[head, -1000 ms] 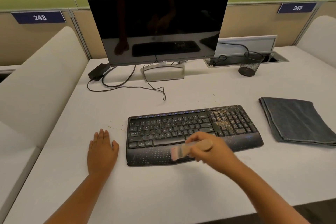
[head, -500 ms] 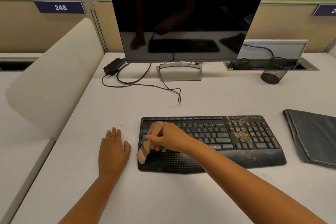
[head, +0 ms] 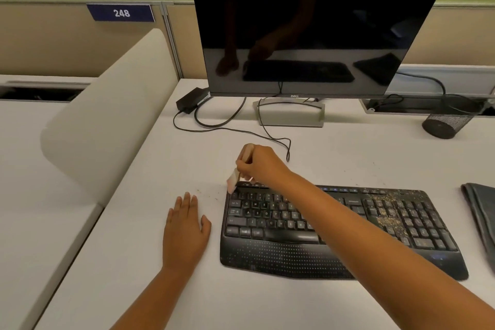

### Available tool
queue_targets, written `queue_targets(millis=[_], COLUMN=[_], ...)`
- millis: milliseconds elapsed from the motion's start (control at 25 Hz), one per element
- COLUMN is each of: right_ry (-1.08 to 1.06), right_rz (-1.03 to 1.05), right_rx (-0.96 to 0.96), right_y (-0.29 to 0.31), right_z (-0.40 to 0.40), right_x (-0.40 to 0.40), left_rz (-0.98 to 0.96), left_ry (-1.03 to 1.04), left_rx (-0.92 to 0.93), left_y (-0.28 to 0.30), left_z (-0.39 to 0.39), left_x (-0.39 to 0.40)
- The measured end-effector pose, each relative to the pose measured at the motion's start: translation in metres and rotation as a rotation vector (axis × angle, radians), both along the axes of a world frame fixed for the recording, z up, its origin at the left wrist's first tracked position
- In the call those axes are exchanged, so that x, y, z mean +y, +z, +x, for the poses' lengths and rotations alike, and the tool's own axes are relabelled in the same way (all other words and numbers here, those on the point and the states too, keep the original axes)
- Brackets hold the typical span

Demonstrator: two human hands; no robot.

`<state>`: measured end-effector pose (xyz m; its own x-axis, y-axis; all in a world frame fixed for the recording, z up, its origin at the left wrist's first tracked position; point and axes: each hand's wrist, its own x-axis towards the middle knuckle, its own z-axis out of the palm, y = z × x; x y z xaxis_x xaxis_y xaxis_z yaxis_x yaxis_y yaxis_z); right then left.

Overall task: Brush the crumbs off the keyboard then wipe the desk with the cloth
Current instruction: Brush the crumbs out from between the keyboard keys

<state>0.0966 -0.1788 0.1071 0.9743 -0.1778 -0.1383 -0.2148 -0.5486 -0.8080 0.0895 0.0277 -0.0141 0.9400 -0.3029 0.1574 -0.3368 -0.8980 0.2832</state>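
A black keyboard [head: 340,233] lies on the white desk [head: 267,303]. Yellowish crumbs [head: 385,209] cover its right-hand number pad. My right hand [head: 261,165] reaches across the keyboard and grips a small wooden-handled brush [head: 235,175], whose pale bristles touch the keyboard's far left corner. My left hand [head: 184,228] rests flat on the desk just left of the keyboard, fingers apart, holding nothing. A few crumbs [head: 211,194] lie on the desk between the two hands. A folded dark grey cloth [head: 482,220] sits at the right edge, partly cut off.
A dark monitor [head: 313,32] on a silver stand [head: 292,115] stands behind the keyboard. A black power adapter [head: 191,100] and its cables [head: 241,130] trail across the desk. A black mesh cup [head: 450,120] stands at the back right. A white curved divider [head: 112,115] borders the left.
My right hand has carried the brush from the keyboard's front middle to its left edge and then up to the far left corner. My view has shifted left. My left hand stays put.
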Motion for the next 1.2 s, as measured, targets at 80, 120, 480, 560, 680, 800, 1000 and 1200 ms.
queue_targets(millis=[80, 120, 480, 560, 680, 800, 1000, 1200], right_ry=[-0.046, -0.072, -0.404, -0.484, -0.594, -0.659, -0.707, -0.679], right_rz=[0.011, 0.008, -0.032, -0.039, -0.037, -0.135, -0.236, -0.226], right_rx=[0.015, 0.017, 0.096, 0.101, 0.113, 0.123, 0.139, 0.058], right_y=[-0.001, -0.001, 0.001, 0.002, 0.002, 0.002, 0.007, 0.014], right_z=[-0.001, -0.004, -0.085, -0.107, -0.133, -0.154, -0.177, -0.166], right_x=[-0.010, -0.016, -0.125, -0.154, -0.192, -0.216, -0.240, -0.235], left_rz=[-0.008, -0.009, 0.014, 0.020, 0.037, 0.025, 0.031, 0.033], left_ry=[0.000, 0.000, -0.009, -0.004, -0.005, 0.002, 0.006, 0.005], left_rx=[0.004, 0.004, 0.000, 0.005, 0.017, 0.023, 0.019, 0.016], left_y=[0.000, 0.000, -0.003, -0.003, -0.003, -0.003, -0.005, -0.006], left_z=[0.000, 0.001, 0.001, 0.001, 0.002, 0.002, 0.004, 0.004], left_x=[0.000, 0.000, 0.000, 0.001, 0.002, 0.001, 0.002, 0.001])
